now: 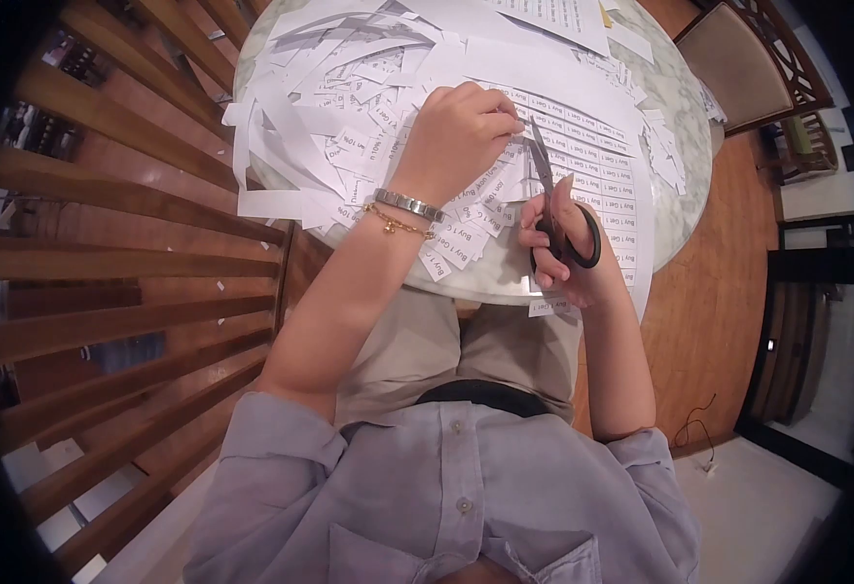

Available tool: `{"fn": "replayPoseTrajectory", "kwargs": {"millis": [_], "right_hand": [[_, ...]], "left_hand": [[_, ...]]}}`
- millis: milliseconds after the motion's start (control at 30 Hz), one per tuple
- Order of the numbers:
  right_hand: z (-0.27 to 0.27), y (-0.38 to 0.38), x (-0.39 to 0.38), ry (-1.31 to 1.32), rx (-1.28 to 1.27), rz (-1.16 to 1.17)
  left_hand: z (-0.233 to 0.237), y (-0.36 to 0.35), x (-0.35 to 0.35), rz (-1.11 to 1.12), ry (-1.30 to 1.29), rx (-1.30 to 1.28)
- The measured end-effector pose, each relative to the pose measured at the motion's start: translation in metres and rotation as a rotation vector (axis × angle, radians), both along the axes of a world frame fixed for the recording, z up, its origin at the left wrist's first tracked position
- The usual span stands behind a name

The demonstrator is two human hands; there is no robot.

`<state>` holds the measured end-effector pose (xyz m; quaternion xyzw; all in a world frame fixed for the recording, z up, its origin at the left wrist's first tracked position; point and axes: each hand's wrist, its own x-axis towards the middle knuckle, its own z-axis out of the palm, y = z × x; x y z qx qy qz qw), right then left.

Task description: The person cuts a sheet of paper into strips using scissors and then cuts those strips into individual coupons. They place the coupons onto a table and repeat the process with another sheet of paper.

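Note:
My right hand (568,238) is wrapped round black-handled scissors (545,164), thumb and fingers in the loops. Their blades point away from me, over the left part of a printed paper sheet (597,161) with rows of "Buy 1 Get 1" labels. Beside the blade tips, my left hand (464,131) is closed in a pinch at the sheet's left edge; what lies between the fingertips is partly hidden. Cut paper slips (456,243) lie loose below and left of my left hand. One printed slip (550,308) shows under my right hand at the table's near edge.
Blank paper strips (286,127) and more slips cover the left of the round marble table (682,190). Further sheets (563,21) lie at the far side. A wooden slatted chair back (125,253) stands at left, another chair (738,68) at the far right.

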<state>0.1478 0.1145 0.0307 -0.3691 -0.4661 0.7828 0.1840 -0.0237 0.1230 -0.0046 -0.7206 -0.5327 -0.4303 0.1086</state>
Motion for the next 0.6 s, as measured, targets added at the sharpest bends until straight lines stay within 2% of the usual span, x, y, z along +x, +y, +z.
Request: {"fn": "replayPoseTrajectory", "kwargs": {"millis": [200, 333, 400, 500, 567, 600], "right_hand": [[0.001, -0.001, 0.0, -0.028, 0.013, -0.014], [0.002, -0.003, 0.004, -0.025, 0.053, 0.006], [0.001, -0.003, 0.006, 0.089, -0.083, -0.002], [0.001, -0.001, 0.006, 0.032, -0.059, 0.012], [0.002, 0.0, 0.005, 0.027, -0.063, 0.008], [0.002, 0.0, 0.005, 0.021, -0.069, 0.001]], "left_hand": [[0.001, -0.002, 0.0, 0.012, -0.004, -0.026], [0.009, -0.009, 0.003, 0.095, -0.041, -0.098], [0.013, -0.007, 0.005, 0.114, -0.059, -0.082], [0.015, 0.003, 0.007, 0.151, -0.054, -0.06], [0.014, 0.012, 0.002, 0.114, 0.112, -0.145], [0.014, 0.015, 0.001, 0.116, 0.112, -0.141]]}}
